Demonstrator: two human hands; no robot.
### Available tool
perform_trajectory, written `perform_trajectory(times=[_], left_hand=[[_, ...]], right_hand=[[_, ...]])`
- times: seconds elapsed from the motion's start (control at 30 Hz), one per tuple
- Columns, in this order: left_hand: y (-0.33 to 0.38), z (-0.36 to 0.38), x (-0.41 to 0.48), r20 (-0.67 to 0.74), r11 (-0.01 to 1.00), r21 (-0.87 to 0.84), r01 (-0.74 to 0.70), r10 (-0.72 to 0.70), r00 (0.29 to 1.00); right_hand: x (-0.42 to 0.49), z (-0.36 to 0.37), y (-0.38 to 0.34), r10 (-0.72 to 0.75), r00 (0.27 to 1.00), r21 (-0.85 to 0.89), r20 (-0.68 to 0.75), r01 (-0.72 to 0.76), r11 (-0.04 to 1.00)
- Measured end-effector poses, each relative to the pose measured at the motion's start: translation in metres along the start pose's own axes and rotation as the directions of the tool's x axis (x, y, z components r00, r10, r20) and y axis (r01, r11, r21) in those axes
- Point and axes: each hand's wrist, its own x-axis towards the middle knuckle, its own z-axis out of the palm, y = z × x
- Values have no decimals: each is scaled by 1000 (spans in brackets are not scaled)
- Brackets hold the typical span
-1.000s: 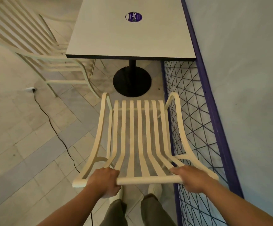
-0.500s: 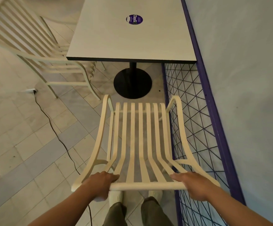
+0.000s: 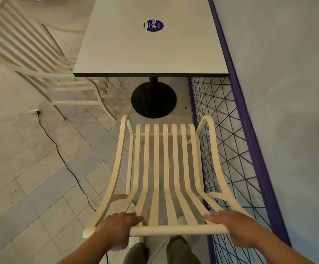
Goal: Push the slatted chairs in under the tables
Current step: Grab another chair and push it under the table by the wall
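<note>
Versus one second ago: the top rail and both hands are sitting lower in the view, and the table's near edge is also showing lower. The chair front is staying just short of the pedestal, so little net advance is showing. The grey wall is filling the right side and the tiled floor the left. The table is standing ahead, its right edge running along the purple-framed mesh partition. A second slatted chair is standing at the table's left edge, its seat partly reaching under the near left corner. The slatted chair being handled is facing the table's near edge, wholly outside it, with its right armrest lying just beside the partition. Its front is stopping near the black pedestal base. The left hand is gripping the left end of the top rail, fingers lying over it. The right hand is gripping the right end likewise. A round purple sticker is sitting on the tabletop. A black cable is trailing across the floor from a plug at left.
</note>
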Motion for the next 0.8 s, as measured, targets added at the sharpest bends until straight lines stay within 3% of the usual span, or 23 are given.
perform_trajectory(times=[0.2, 0.8], left_hand=[[6, -28, 25, -74, 1000, 8, 11, -10, 997], [-12, -135, 105, -323, 996, 31, 79, -65, 944]], right_hand=[[10, -34, 21, 56, 993, 9, -106, -55, 998], [64, -151, 59, 145, 960, -43, -241, -159, 986]])
